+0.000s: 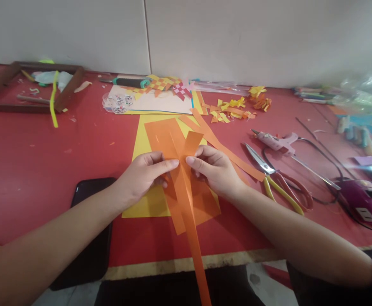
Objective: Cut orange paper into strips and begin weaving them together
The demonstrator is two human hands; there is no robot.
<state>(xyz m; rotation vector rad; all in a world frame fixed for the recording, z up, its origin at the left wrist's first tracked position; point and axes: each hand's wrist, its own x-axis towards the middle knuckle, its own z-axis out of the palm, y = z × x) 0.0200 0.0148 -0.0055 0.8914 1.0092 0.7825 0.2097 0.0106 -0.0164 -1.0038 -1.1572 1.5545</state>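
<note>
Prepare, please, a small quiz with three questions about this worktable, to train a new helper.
1. True or false: the left hand and the right hand both hold orange paper.
2. Which thing lies partly under the left forearm? (a) hot glue gun (b) smartphone (c) wooden frame
3. Fill in one colour: the scissors have one red handle and one ____ handle.

Key: 1 true; 2 b; 3 yellow.
</note>
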